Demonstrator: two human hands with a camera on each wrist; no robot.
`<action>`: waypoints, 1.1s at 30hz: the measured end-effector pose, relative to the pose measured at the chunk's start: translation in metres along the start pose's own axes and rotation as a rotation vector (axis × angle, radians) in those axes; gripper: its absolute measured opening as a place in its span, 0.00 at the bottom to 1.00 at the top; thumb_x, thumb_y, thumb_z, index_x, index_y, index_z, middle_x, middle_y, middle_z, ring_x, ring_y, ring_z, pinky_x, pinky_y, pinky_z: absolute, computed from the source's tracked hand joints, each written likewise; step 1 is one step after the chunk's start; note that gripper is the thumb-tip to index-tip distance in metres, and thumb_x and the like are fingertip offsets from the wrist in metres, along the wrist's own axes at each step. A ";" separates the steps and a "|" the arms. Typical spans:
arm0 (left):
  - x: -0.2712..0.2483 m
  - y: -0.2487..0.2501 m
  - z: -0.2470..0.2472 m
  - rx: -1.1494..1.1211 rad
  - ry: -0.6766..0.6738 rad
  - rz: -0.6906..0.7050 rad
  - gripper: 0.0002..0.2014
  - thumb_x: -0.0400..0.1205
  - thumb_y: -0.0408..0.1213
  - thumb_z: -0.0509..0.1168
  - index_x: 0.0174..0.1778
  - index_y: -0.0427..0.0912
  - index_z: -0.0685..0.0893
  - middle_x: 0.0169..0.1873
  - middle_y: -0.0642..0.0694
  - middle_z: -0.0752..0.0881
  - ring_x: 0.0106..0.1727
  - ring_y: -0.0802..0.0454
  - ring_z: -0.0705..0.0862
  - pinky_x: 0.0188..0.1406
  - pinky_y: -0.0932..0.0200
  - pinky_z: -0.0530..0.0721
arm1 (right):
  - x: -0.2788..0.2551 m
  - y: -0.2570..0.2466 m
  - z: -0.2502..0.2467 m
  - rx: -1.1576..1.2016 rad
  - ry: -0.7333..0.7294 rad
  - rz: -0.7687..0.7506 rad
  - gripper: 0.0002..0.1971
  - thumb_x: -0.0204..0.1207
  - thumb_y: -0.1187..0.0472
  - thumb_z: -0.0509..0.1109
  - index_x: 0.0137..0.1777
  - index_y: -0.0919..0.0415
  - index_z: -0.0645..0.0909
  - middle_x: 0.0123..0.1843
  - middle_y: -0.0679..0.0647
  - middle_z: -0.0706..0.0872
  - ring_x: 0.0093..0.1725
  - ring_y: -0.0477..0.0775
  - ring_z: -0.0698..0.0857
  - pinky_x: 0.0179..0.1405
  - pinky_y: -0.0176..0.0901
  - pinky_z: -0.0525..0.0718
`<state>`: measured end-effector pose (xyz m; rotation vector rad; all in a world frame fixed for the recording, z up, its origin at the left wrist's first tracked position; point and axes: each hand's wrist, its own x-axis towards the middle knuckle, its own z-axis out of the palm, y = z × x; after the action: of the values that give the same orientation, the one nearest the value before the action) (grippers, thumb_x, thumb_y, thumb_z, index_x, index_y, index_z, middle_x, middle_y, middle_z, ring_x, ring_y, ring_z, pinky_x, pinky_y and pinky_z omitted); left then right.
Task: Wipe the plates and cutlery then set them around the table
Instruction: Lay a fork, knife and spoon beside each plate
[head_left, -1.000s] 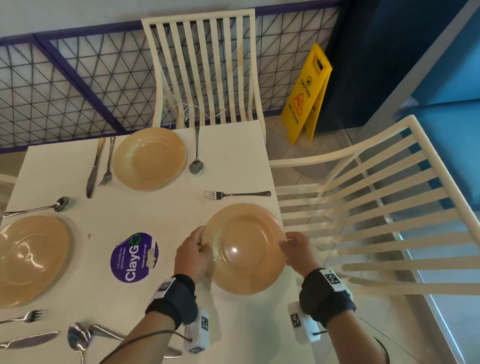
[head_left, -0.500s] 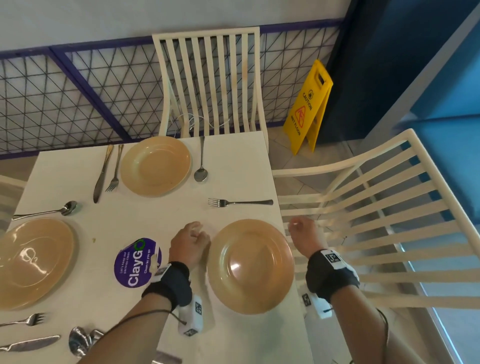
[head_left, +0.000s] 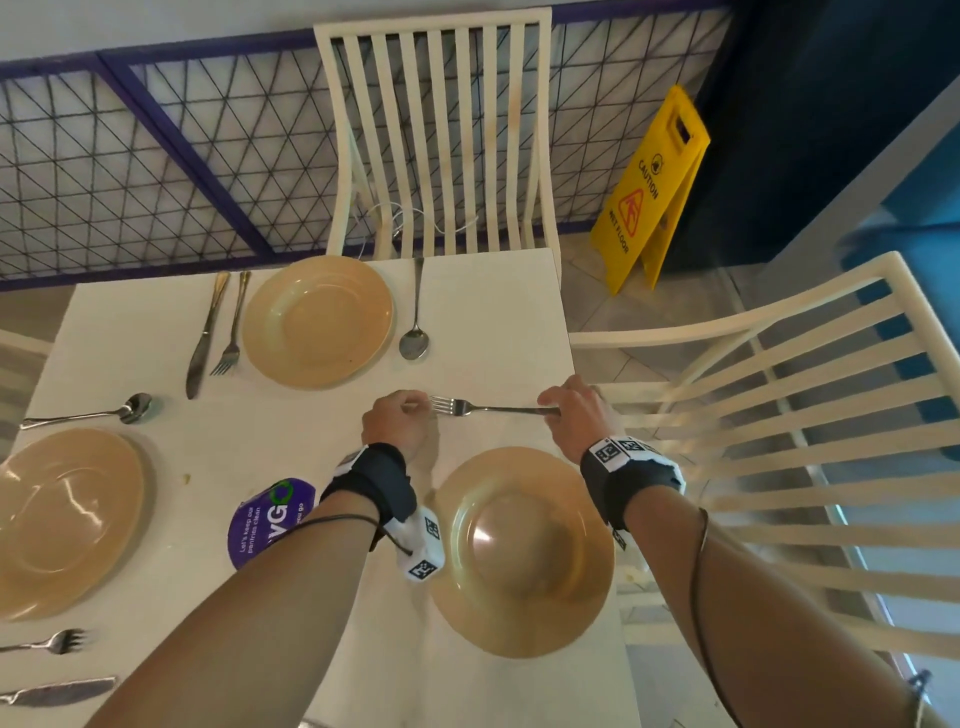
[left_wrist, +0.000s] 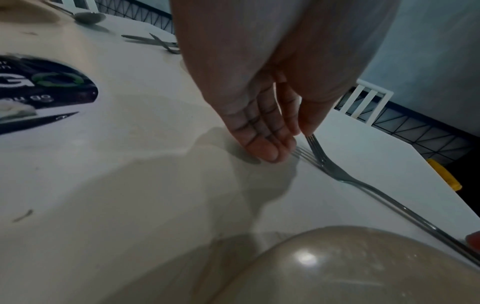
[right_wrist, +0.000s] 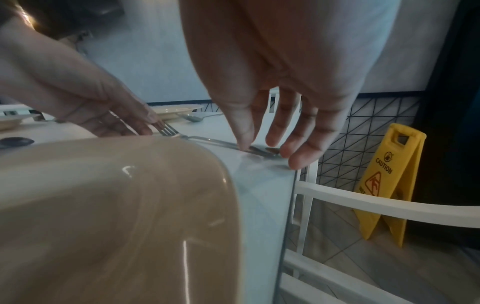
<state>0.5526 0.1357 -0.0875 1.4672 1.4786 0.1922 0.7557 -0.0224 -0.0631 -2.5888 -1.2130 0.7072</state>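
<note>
Hidden/cut off: purple round sticker (head_left: 270, 519) partly covered by the left forearm; print only partly legible.
Cut off, near-left corner: fork (head_left: 49, 643) and knife (head_left: 57, 692), handles beyond the left edge of the head view.
Hard to make out: a bit of metal at the bottom edge of the head view; cannot identify.
Fork in hand (head_left: 488, 409): lies flat on the tabletop (head_left: 322, 415), crosswise, tines pointing left, handle end at the right edge.
Left hand (head_left: 397, 423): fingers nearly straight, tips on the tabletop; thumb touches the tine tips (left wrist view). Nothing grasped.
Right hand (head_left: 571, 415): thumb on the handle, fingertips just beyond its end at the table edge; whether it pinches or only touches, cannot tell.
Near plate (head_left: 522, 551): at the right edge, just nearer than the fork, apart from it; untouched.
Plates: 3. The near plate; one at the far edge (head_left: 318, 321); one at the left edge (head_left: 62, 519), partly out of view.
Forks: 3. Third (head_left: 231, 325) left of the far plate.
Knives: 2. Second (head_left: 205, 335) beside that fork.
Spoons: 2. One (head_left: 414, 317) right of the far plate; one (head_left: 88, 413) beyond the left plate.
Chairs: two in view, far (head_left: 441, 135) and right (head_left: 779, 415).
Floor: yellow caution sign (head_left: 649, 192).
</note>
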 end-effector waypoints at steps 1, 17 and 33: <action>-0.007 0.005 0.000 0.010 0.003 0.009 0.06 0.74 0.47 0.69 0.35 0.63 0.90 0.40 0.48 0.93 0.51 0.38 0.91 0.57 0.43 0.91 | 0.000 0.001 0.001 -0.008 0.003 -0.008 0.13 0.85 0.60 0.66 0.66 0.50 0.85 0.65 0.52 0.80 0.68 0.59 0.78 0.61 0.53 0.82; -0.045 -0.005 0.011 0.028 0.062 0.031 0.07 0.79 0.39 0.69 0.38 0.53 0.90 0.38 0.49 0.93 0.46 0.44 0.91 0.58 0.47 0.89 | -0.019 0.011 0.008 0.021 0.029 0.010 0.12 0.83 0.65 0.66 0.58 0.52 0.89 0.59 0.55 0.82 0.60 0.60 0.81 0.53 0.49 0.82; -0.067 -0.015 -0.021 0.039 0.031 0.073 0.10 0.77 0.46 0.63 0.41 0.53 0.91 0.39 0.50 0.92 0.48 0.45 0.90 0.57 0.52 0.87 | -0.035 -0.002 -0.009 0.104 0.062 0.055 0.12 0.81 0.63 0.68 0.62 0.51 0.86 0.64 0.53 0.80 0.64 0.58 0.81 0.53 0.53 0.86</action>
<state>0.5117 0.0882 -0.0533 1.5576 1.4613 0.2326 0.7399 -0.0478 -0.0427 -2.5477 -1.0615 0.6770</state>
